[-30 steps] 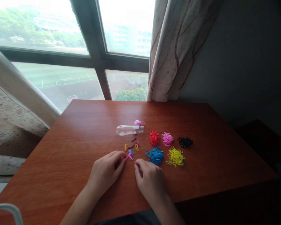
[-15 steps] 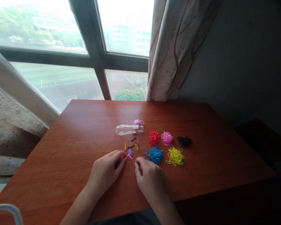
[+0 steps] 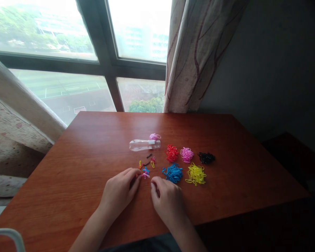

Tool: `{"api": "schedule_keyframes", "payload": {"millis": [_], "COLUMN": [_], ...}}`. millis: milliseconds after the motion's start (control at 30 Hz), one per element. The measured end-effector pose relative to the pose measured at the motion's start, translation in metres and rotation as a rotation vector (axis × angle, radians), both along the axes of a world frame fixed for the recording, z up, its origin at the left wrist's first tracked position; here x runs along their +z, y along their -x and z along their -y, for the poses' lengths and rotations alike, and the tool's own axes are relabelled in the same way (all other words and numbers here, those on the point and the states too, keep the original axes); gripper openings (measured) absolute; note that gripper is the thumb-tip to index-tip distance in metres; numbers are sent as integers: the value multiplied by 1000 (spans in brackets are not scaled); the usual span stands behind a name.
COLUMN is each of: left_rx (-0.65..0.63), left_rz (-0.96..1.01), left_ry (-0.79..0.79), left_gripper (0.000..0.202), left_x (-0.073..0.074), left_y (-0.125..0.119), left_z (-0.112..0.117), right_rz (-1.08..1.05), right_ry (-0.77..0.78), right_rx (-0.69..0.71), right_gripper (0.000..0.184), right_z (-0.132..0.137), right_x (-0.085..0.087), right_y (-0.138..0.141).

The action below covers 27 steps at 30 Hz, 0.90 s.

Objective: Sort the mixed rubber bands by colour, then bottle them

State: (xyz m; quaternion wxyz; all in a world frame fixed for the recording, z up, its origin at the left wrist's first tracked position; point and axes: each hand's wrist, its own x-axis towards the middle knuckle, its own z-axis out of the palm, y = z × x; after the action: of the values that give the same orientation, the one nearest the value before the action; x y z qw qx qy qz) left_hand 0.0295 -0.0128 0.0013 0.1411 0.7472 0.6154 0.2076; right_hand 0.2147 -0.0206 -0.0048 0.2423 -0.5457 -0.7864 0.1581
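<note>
My left hand (image 3: 120, 185) is closed, thumb and forefinger pinched at the left end of a small pink rubber band (image 3: 146, 175) that lies with others in a little cluster. A blue rubber band (image 3: 146, 169) sits just behind it. To the right, my right hand (image 3: 166, 196) rests curled on the table with thumb and forefinger together; whatever may be between them is hidden. The pile of blue rubber bands (image 3: 173, 173) is right behind its knuckles. A few loose bands, among them a yellow band (image 3: 152, 164) and a black band (image 3: 149, 156), lie beyond my fingertips.
A clear plastic bottle (image 3: 141, 145) lies on its side, with a pink bundle (image 3: 154, 136) behind it. Piles of red bands (image 3: 171, 153), pink bands (image 3: 187, 154), black bands (image 3: 207, 158) and yellow bands (image 3: 196, 174) stand to the right on the wooden table (image 3: 68, 168).
The pink bands by my left fingertips have shifted slightly and spread lower, showing more of the blue band behind. Both hands stay almost in place.
</note>
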Motion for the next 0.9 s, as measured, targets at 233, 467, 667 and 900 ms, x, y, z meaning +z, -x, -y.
{"api": "schedule_keyframes", "payload": {"millis": [233,467,667,900], "left_rx": [-9,-72,-112,-153], "left_rz": [81,130,180,301], "left_ry": [129,199,179,210], "left_gripper": [19,14,14,19], "left_x": [15,25,25,30], "left_y": [3,-2,-4,5], "left_z": [-4,-10,-11,-12], "right_rz": [-10,-74,-41,-26], "right_ry": [17,10,-47,-29], "right_rx": [-1,11,64,34], "right_gripper": [14,26,22,20], "right_z": [0,-1,-9,-10], "right_x": [0,1,-1,-4], "right_y": [-1,1,9,10]}}
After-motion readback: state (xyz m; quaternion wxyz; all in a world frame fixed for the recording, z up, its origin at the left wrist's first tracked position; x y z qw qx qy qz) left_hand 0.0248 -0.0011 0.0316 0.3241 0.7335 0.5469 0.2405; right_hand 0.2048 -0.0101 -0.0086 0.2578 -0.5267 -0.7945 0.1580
